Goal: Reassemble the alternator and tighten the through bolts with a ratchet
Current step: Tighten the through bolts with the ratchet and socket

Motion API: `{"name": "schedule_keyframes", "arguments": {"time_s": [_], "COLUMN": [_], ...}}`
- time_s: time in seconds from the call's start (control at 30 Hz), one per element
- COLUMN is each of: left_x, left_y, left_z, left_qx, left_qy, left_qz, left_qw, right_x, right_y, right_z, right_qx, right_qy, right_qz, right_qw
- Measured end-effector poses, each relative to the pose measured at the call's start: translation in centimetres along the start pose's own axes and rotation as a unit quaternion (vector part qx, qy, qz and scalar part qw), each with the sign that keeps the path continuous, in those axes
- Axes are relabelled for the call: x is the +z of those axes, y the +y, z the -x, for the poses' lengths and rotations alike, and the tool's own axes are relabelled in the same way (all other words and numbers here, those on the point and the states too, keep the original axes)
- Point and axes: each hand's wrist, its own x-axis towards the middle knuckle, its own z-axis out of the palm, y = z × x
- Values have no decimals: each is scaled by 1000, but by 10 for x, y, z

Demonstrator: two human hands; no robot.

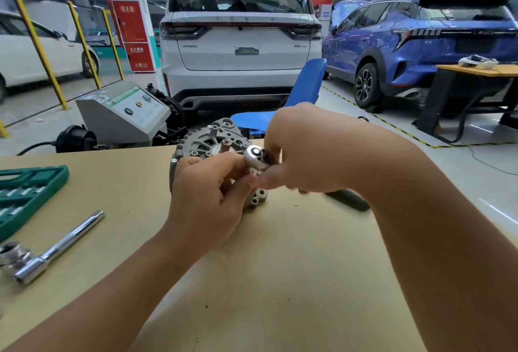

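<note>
A grey alternator [208, 138] stands on the tan table [280, 267] near its far edge, shaft end up. A chrome ratchet head [255, 157] sits over the alternator's right side, and its dark handle [349, 199] runs out to the right behind my wrist. My right hand [305, 150] grips the ratchet close to the head, thumb below it. My left hand [208, 197] has its fingers curled on the alternator body just under the ratchet head, touching the head with the fingertips. The bolt under the head is hidden.
A green socket case [26, 194] lies at the table's left edge. A chrome extension bar [60, 248] with a socket lies front left. Behind the table stand a grey test machine [123, 116], a blue chair [302, 91] and parked cars.
</note>
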Motion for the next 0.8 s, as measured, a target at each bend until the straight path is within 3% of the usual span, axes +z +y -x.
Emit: {"name": "schedule_keyframes", "arguments": {"time_s": [0.07,0.13,0.2,0.27,0.33,0.43,0.57,0.7,0.8], "left_x": [2,4,5,5,3,0,2,3,1], "left_y": [3,3,3,5,2,-3,4,2,1], "left_z": [1,2,1,1,4,6,3,4,3], "left_qx": [9,-2,-22,-13,3,2,-4,-2,4], "left_qy": [18,31,27,19,7,0,28,24,12], "left_qz": [10,6,-3,-20,-27,-26,-26,-40,-25], "left_qw": [1000,1000,999,1000,1000,1000,999,999,1000], "right_x": [-1,2,4,2,1,4,0,6,7], "right_y": [-2,-4,-4,-3,-4,-12,-9,-8,-7], "right_z": [0,-2,-4,-3,-3,-3,0,-3,-5], "right_qx": [-11,-21,-2,6,-13,-44,-17,-8,-3], "right_qy": [-21,12,49,31,13,47,37,57,54], "right_qz": [-23,21,27,2,-5,27,-34,43,24], "right_qw": [999,999,998,1000,1000,998,999,997,998]}}
